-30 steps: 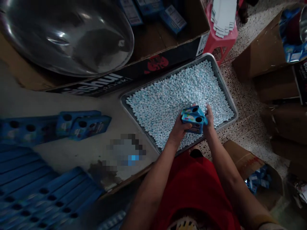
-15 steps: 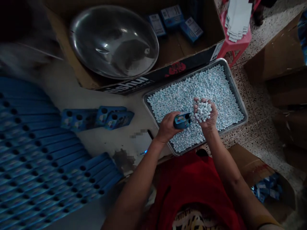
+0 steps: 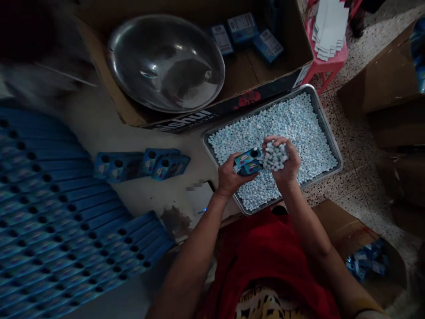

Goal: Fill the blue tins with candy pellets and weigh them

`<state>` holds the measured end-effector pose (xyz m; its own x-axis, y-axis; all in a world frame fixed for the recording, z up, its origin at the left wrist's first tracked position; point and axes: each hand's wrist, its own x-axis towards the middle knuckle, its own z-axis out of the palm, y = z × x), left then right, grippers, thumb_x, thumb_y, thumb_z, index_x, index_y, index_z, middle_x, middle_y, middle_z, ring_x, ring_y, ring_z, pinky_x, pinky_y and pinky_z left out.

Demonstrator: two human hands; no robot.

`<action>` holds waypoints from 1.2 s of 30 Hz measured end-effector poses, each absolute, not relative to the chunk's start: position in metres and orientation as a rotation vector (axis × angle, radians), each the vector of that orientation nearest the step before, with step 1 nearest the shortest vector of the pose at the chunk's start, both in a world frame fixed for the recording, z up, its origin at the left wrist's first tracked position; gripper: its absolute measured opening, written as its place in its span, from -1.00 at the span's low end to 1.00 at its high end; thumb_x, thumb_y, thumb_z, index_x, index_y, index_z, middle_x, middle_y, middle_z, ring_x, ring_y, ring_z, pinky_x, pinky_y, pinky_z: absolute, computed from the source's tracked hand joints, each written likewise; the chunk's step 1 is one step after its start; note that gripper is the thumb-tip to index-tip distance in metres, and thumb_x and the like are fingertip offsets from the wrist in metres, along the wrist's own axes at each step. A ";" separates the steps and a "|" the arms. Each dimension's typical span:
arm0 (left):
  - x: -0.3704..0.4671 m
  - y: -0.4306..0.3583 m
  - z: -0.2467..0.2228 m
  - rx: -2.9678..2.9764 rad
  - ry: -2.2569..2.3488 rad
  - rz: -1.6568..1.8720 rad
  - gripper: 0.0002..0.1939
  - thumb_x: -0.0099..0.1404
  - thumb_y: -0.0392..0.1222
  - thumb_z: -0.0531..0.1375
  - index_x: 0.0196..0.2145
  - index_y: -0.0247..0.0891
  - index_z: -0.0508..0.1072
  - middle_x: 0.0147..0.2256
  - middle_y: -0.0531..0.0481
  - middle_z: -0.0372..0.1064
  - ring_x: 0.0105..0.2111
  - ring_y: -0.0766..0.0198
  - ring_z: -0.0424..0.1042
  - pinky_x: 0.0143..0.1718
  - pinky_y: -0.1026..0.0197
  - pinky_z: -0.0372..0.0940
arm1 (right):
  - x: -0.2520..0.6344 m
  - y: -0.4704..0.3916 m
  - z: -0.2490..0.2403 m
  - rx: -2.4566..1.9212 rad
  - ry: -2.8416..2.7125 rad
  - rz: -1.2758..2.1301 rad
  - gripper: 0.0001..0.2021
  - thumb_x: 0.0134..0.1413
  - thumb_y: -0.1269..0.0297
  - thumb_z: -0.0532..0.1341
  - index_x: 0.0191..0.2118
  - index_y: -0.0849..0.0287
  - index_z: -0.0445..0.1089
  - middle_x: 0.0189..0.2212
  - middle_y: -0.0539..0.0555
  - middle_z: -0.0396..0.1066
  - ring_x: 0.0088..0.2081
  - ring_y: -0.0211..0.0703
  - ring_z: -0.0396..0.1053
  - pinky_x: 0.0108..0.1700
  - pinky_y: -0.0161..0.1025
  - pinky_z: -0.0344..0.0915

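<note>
My left hand [image 3: 229, 178] is wrapped round two small blue boxes [image 3: 249, 162], held side by side over the left part of a metal tray [image 3: 336, 153]. One box shows a round dark hole at its end. My right hand [image 3: 288, 165] is cupped, palm up, round a heap of pale pellets [image 3: 275, 156], right beside the box ends. Loose white and light blue pellets [image 3: 292, 115] fill the tray under both hands.
Blue boxes [image 3: 126, 166] stand left of the tray, with long rows of blue boxes [image 3: 66, 212] beyond. A carton [image 3: 259, 91] behind holds a steel bowl [image 3: 169, 66]. White sheets [image 3: 330, 29] lie on a pink stool [image 3: 323, 66]. An open carton [image 3: 335, 221] stands at lower right.
My left hand has turned the boxes so that both labelled sides show. My right hand has moved slightly left, its fingers curled more over the pellets. The view has shifted a little.
</note>
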<state>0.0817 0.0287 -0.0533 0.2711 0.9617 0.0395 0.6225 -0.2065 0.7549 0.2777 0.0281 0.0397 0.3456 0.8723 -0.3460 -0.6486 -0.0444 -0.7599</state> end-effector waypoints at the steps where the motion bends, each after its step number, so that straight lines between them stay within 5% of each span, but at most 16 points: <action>1: 0.083 0.029 -0.053 1.945 1.399 0.700 -0.16 0.00 0.28 0.58 0.10 -0.19 0.49 -0.13 -0.08 0.67 -0.21 0.01 0.70 -0.13 0.10 0.55 | 0.277 0.029 0.040 -1.040 -0.319 1.243 -0.57 0.20 -0.24 0.31 -0.38 0.04 0.48 -0.13 0.09 0.57 -0.23 -0.06 0.50 -0.08 -0.01 0.48; 13: 0.072 0.031 -0.052 2.145 1.132 0.655 -0.25 0.16 0.27 0.51 0.14 -0.19 0.47 -0.10 -0.15 0.66 -0.13 -0.05 0.71 -0.07 0.06 0.56 | 0.266 0.041 0.041 -1.060 -0.441 1.268 -0.40 0.24 -0.45 0.18 -0.44 -0.01 0.51 -0.42 0.08 0.42 -0.23 0.01 0.45 0.04 0.07 0.45; 22: 0.078 0.033 -0.065 2.030 1.217 0.666 -0.18 0.10 0.25 0.54 0.19 -0.16 0.48 0.05 -0.17 0.65 0.04 -0.08 0.68 0.11 0.01 0.57 | 0.262 0.017 0.044 -1.139 -0.720 1.313 -0.41 0.21 -0.45 0.20 -0.47 -0.03 0.56 -0.24 0.12 0.50 -0.04 0.12 0.46 0.25 0.16 0.35; 28: 0.066 0.047 -0.069 2.034 1.190 0.754 -0.18 0.19 0.37 0.49 0.25 -0.12 0.48 0.24 -0.26 0.56 0.32 -0.21 0.51 0.43 -0.21 0.37 | 0.316 0.015 0.016 -1.412 -0.848 0.928 -0.46 0.49 -0.25 0.03 -0.24 -0.05 0.62 0.06 0.10 0.54 0.23 0.09 0.43 0.38 0.13 0.26; 30: 0.062 0.051 -0.070 2.055 1.145 0.783 -0.17 0.20 0.41 0.47 0.23 -0.12 0.49 0.23 -0.26 0.56 0.31 -0.23 0.51 0.42 -0.23 0.37 | 0.348 0.032 -0.011 -1.755 -1.076 0.666 -0.55 0.44 -0.22 0.15 -0.04 -0.01 0.62 0.19 0.17 0.46 0.34 0.15 0.34 0.45 0.19 0.17; 33: 0.058 0.047 -0.072 2.009 1.235 0.800 -0.13 0.15 0.41 0.49 0.24 -0.14 0.46 0.20 -0.24 0.58 0.25 -0.20 0.57 0.35 -0.16 0.44 | 0.370 0.057 -0.055 -2.152 -1.498 0.436 -0.36 0.36 -0.28 0.22 0.29 0.08 0.50 0.44 0.32 0.24 0.50 0.33 0.09 0.48 0.34 0.05; 36: 0.056 0.034 -0.074 1.923 1.406 0.774 -0.10 0.08 0.37 0.53 0.22 -0.15 0.45 0.16 -0.21 0.61 0.17 -0.16 0.62 0.25 -0.09 0.50 | 0.352 0.063 -0.084 -2.242 -1.669 0.353 -0.21 0.25 -0.32 0.32 0.40 0.10 0.41 0.51 0.36 0.15 0.54 0.46 -0.01 0.47 0.40 0.01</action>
<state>0.0562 0.0344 -0.0744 0.2593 0.9612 0.0938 0.5935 -0.2352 0.7697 0.3518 0.0629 -0.0837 0.2857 0.9583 -0.0055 0.8785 -0.2641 -0.3982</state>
